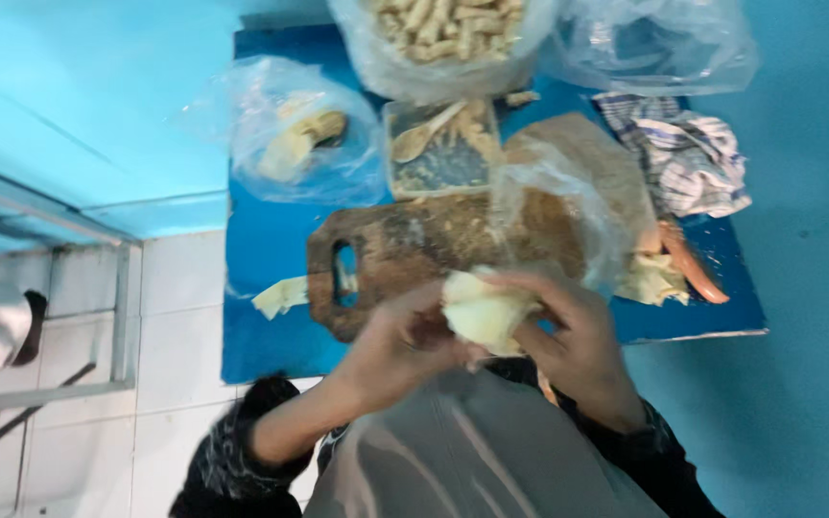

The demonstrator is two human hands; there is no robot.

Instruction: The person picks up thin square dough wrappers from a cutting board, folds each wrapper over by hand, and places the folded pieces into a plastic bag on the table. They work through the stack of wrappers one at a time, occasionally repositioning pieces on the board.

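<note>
Blue tabletop (261, 240) carrying worn wooden cutting board (405, 254) at centre, clear plastic bag (554, 206) draping over board's 3 o'clock end. Left hand (400, 345) and right hand (568, 336) both clamping pale leafy lump (482, 315) at 6 o'clock, off board, above lap. Risk: leaves tearing loose, lump slipping onto lap; bag sliding off board. Orange carrot-like piece (693, 269) lying near 3 o'clock edge, possibly rolling off.

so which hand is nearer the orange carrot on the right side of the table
Right. The right hand holds the pale lump just left of and below the carrot; the left hand grips the lump's far side, further away.
</note>
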